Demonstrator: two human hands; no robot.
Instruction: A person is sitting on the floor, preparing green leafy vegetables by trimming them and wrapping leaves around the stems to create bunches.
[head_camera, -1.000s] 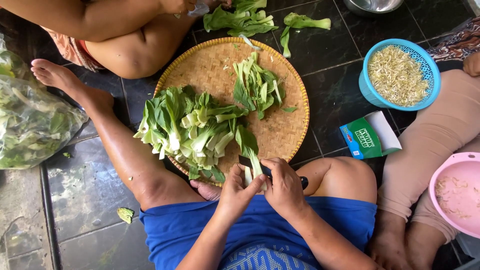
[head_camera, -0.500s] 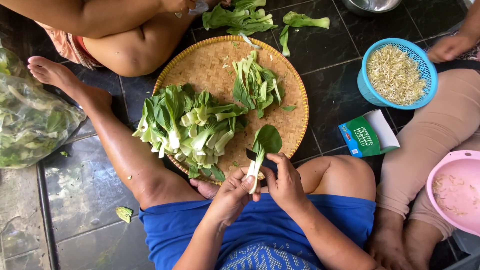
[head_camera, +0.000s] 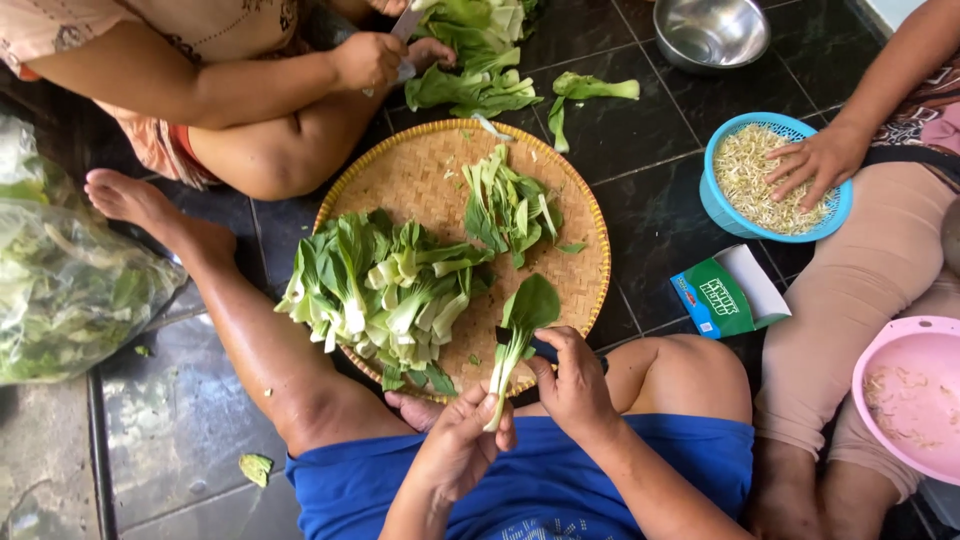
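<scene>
Green leaf (head_camera: 520, 335) pinched between both hands.

The person wears blue shorts (head_camera: 520, 480), legs and feet bare, arms unsleeved.

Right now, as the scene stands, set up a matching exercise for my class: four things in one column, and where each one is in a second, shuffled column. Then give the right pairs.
Things
1. single leaf stalk
2. bean sprouts
3. steel bowl
4. heap of whole greens

Places
A. in the blue basket
B. on the woven tray, left side
C. on the dark floor, top of the view
D. held in the left hand, beside the right hand

Pairs: 1-D, 2-A, 3-C, 4-B
</scene>
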